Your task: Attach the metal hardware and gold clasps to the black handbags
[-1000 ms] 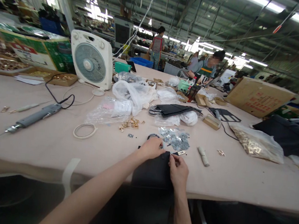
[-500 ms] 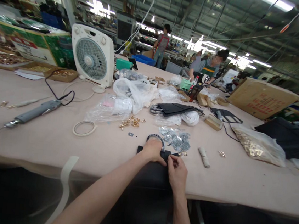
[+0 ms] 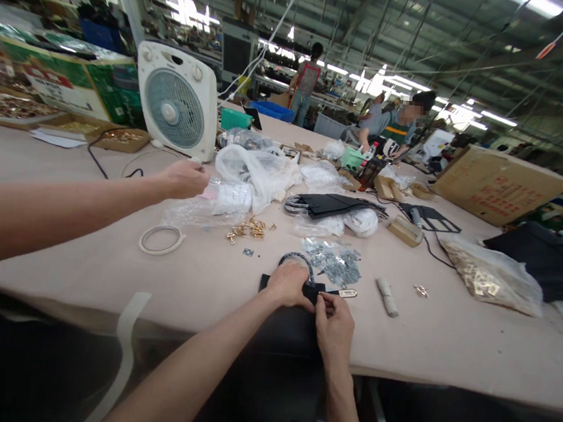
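At the table's front edge lies a black bag [image 3: 289,329] with a curved handle wrapped in clear film [image 3: 309,265]. My left hand [image 3: 288,285] presses down over its top, fingers wrapped round the edge and thumb pointing right. Close beside that thumb, my right hand [image 3: 336,321] pinches at the bag's black strap; what sits between the fingertips is too small to make out. A gold metal plate [image 3: 348,293] shows at the strap's end, just past my right fingers. Grey metal plates [image 3: 336,264] are heaped behind my hands, with gold fittings [image 3: 254,228] to their left.
Another person's hand [image 3: 184,179] reaches in from the left, past a tape roll [image 3: 161,240]. A fan [image 3: 175,99] stands behind it. Plastic bags [image 3: 250,174] and black bag parts [image 3: 332,206] lie mid-table. On the right are a grey roll [image 3: 387,297] and a carton [image 3: 500,187].
Another person's arm has come in from the left, over where the electric screwdriver showed. The gold plate at the strap's end has turned slightly. My hands stay nearly in place.
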A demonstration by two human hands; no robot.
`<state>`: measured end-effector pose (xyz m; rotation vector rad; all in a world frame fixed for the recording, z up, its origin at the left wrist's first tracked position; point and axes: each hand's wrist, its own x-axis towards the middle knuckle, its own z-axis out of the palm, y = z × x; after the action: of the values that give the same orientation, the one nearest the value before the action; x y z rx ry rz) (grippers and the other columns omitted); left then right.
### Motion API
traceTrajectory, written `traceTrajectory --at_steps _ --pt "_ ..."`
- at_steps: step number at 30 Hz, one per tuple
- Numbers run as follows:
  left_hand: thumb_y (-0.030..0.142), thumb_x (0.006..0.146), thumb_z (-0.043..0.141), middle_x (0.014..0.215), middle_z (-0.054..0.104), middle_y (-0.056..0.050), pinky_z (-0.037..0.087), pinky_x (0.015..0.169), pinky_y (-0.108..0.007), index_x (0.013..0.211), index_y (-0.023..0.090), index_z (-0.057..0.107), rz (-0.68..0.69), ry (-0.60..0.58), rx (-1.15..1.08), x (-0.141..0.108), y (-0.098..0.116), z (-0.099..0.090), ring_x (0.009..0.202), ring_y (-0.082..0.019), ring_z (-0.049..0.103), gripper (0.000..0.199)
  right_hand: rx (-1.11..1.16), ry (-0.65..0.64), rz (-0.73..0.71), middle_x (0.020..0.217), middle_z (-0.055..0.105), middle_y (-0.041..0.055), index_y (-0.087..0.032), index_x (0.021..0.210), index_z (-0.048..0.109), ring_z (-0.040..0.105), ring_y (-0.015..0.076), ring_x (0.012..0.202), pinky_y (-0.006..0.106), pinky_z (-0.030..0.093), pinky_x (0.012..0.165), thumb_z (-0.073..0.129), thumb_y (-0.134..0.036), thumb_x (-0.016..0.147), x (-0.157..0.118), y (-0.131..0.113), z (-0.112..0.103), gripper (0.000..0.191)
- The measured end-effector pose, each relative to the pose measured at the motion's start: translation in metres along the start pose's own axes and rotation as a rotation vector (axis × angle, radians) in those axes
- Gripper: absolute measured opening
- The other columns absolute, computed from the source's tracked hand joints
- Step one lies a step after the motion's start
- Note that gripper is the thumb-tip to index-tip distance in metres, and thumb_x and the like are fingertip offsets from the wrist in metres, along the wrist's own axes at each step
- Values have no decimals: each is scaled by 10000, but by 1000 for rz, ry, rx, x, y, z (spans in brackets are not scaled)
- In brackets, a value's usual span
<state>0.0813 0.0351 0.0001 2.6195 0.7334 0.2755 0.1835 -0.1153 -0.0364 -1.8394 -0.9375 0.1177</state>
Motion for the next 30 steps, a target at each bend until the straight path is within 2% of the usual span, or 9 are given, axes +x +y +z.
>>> traceTrajectory --at_steps 5,12,17,21,23,27,30 --pt "730 601 852 1042 710 -123 524 886 -433 932 199 650 1 -10 -11 -2 2 -3 1022 -362 675 658 -128 -24 -27 887 730 103 -198 947 733 686 238 740 371 555 701 625 -409 923 3 -6 0 239" --pt "689 597 867 1052 705 -115 525 873 -417 938 205 646 -20 -21 -19 -3 4 -5 1023 -351 670 632 -175 -97 -35 859 745 103 -203 928 741 704 258 761 370 547 705 631 -388 905 11 -7 -4 216" --pt "675 628 856 1045 706 -115 522 889 -420 936 206 648 2 -28 -29 -3 3 -3 1026 -348 672 598 -143 -64 -57 895 741 102 -201 969 750 693 239 745 366 542 724 610 -395 931 3 -10 -3 243" --pt "685 625 852 1027 705 -108 527 858 -416 939 209 647 16 -20 -14 -3 0 0 1006 -343 676 606 -203 -13 -61 936 735 109 -214 983 786 684 253 819 377 522 781 608 -423 941 -3 -13 -3 277" --pt "700 625 847 1016 705 -100 527 838 -412 936 211 641 18 -15 -8 -3 -1 2 991 -337 678 615 -169 -9 -39 964 742 106 -227 1016 807 679 255 840 382 519 805 620 -457 939 -5 -11 -5 306" --pt "734 589 861 996 701 -83 519 811 -401 913 215 625 46 -8 -11 -3 -2 3 971 -327 676 656 39 -89 55 944 760 81 -231 1090 813 675 241 816 380 534 816 670 -524 910 -7 -2 -14 372" --pt "728 602 861 994 698 -79 509 805 -393 911 211 619 75 13 -22 -5 0 2 963 -319 673 649 125 -21 129 1049 751 95 -200 1244 728 660 208 734 362 554 749 773 -531 825 -7 1 -17 535"
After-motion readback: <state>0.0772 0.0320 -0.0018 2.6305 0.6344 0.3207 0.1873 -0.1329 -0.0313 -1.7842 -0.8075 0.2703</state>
